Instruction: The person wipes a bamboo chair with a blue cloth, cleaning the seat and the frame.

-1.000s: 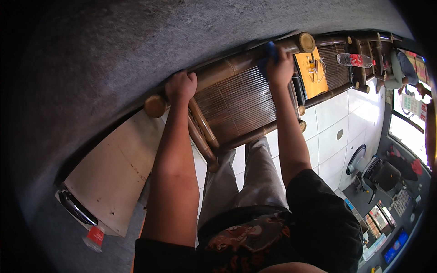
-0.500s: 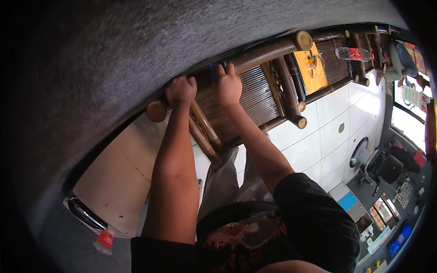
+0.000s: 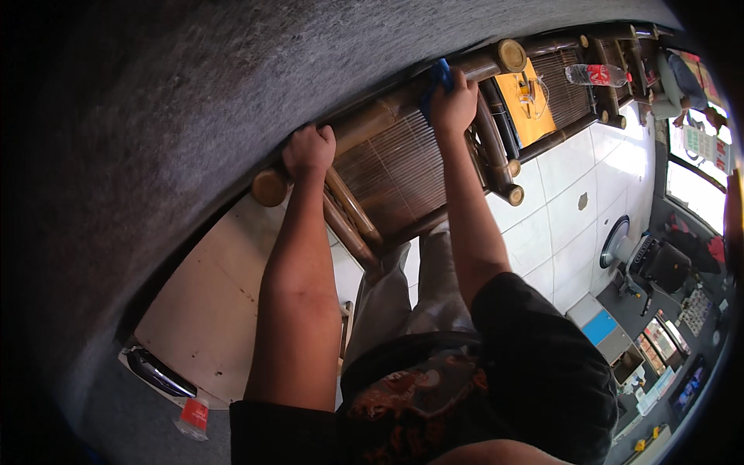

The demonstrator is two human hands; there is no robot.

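Observation:
A brown bamboo bench [image 3: 380,124] with a slatted seat stands against the grey wall. My left hand [image 3: 310,150] is closed around its thick top rail, close to the rail's left end. Farther right along the same rail is my right hand [image 3: 454,107], closed on a blue cloth [image 3: 438,84]. The cloth is pressed against the rail, and part of it shows above and beside my fingers. Much of it is hidden under the hand.
A yellow-topped surface [image 3: 527,105] with glasses lies right of the bench, and a clear plastic bottle [image 3: 598,75] beyond it. A worn white cabinet [image 3: 209,302] is at the left, with a red-and-clear cup [image 3: 194,417] near it. White tiles [image 3: 566,232] cover the floor; a person [image 3: 682,89] is at far right.
My right hand has slid to the right along the top rail with the blue cloth, more of which now shows. My left hand keeps its hold near the left end.

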